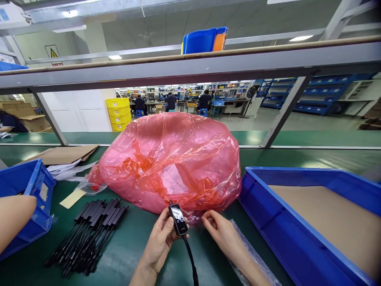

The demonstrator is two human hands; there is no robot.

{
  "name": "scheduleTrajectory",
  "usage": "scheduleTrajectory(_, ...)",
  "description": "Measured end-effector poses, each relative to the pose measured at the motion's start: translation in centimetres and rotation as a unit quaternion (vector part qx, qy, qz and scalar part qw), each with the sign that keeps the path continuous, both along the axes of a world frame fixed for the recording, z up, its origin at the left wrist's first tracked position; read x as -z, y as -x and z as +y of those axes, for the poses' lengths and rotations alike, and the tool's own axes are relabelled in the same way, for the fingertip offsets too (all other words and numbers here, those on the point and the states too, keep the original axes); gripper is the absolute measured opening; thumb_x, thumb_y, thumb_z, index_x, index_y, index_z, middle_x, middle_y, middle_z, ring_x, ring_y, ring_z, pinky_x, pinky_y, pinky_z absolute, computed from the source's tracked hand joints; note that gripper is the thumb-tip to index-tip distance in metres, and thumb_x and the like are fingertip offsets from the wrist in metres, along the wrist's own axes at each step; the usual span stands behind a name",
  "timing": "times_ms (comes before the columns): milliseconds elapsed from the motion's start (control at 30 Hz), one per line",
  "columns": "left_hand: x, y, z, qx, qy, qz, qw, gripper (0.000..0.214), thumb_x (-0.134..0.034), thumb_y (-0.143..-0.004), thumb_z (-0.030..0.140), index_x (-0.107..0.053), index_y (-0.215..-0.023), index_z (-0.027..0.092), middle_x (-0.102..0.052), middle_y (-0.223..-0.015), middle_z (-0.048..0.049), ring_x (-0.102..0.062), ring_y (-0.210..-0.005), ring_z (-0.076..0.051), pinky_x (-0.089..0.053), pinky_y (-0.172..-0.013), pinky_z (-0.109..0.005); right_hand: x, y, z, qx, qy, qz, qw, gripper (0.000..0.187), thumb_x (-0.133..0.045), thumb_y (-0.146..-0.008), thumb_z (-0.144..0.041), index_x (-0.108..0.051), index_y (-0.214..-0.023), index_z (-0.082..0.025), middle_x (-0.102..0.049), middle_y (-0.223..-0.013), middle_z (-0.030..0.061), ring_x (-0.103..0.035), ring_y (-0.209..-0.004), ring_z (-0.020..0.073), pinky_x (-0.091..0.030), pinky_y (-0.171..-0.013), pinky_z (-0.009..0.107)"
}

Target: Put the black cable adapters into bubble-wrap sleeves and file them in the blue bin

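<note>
My left hand [159,242] grips a small black device [178,219] with a glossy face and a black cable hanging down from it. My right hand [222,230] is just to the right of it, its fingers curled together near the edge of a big pink plastic bag [172,159], which bulges on the green bench. Whether the right fingers pinch anything is unclear. A clear plastic sleeve [253,258] lies under my right wrist.
A pile of several similar black devices with cables [89,234] lies at left. Blue bins stand at left [26,198] and right [300,242], the right one lined with cardboard. Cardboard sheets [65,153] lie behind. Another person's arm [13,222] enters at far left.
</note>
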State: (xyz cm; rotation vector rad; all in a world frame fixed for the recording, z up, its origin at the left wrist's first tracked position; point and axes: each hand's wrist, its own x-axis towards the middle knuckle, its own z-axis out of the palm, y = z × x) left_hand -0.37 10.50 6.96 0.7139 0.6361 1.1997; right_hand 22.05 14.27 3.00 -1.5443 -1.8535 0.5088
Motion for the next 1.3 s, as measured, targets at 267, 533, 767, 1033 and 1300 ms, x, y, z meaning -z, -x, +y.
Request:
scheduleTrajectory(267,-0.5,0.6,-0.1,0.056,-0.05,0.018,0.997,0.038,-0.064,-0.095,0.039,-0.059,-0.125,0.017,-0.073,-0.112,-0.013,-0.072,-0.098,-0.023,-0.057,-0.079,-0.031,2.3,2.1,4.1,-0.001,-0.043,-0.172,0.984,0.018,-0.045,-0.096,-0.021,-0.063,-0.093,-0.016,-0.071,-0.096,0.0132,-0.07,-0.081,0.0237,-0.05,-0.069,0.033)
scheduleTrajectory(533,-0.6,0.9,-0.2,0.063,-0.062,0.032,0.996,0.042,-0.067,-0.092,0.043,-0.06,-0.124,0.016,-0.072,-0.11,-0.0132,-0.071,-0.098,-0.024,-0.057,-0.085,-0.036,1.8,2.8,4.1,-0.042,-0.033,-0.226,0.973,0.029,-0.06,-0.082,-0.003,-0.067,-0.109,-0.011,-0.075,-0.104,0.0171,-0.071,-0.097,0.0287,-0.054,-0.088,0.04)
scheduleTrajectory(767,-0.2,0.1,0.0,-0.035,-0.085,0.078,0.993,0.039,-0.067,-0.093,0.042,-0.062,-0.122,0.017,-0.068,-0.125,-0.0125,-0.062,-0.116,-0.025,-0.047,-0.101,-0.036,-3.8,2.1,-2.0,-0.117,0.022,-0.082,0.99,0.03,-0.035,-0.106,-0.034,-0.062,-0.096,-0.024,-0.071,-0.084,0.0007,-0.069,-0.071,0.0169,-0.051,-0.065,0.025)
scheduleTrajectory(1033,-1.0,-1.0,0.6,-0.077,-0.173,0.211,0.959,0.033,-0.058,-0.097,0.043,-0.059,-0.118,0.018,-0.069,-0.119,-0.0105,-0.063,-0.111,-0.023,-0.048,-0.098,-0.033,-5.5,3.2,-4.2,-0.208,0.166,0.212,0.94,0.03,-0.055,-0.097,-0.051,-0.056,-0.087,-0.023,-0.061,-0.073,-0.0036,-0.052,-0.066,0.013,-0.039,-0.058,0.022)
scheduleTrajectory(1300,-5.6,-1.8,13.1,-0.031,-0.35,0.614,0.707,0.028,-0.041,-0.103,0.025,-0.066,-0.101,0.013,-0.071,-0.104,-0.0095,-0.066,-0.1,-0.022,-0.051,-0.093,-0.037,-5.2,-1.6,-3.2,-0.101,0.159,0.372,0.909,0.045,-0.053,-0.095,-0.063,-0.062,-0.101,-0.019,-0.053,-0.069,-0.0052,-0.03,-0.052,0.0091,-0.022,-0.052,0.026)
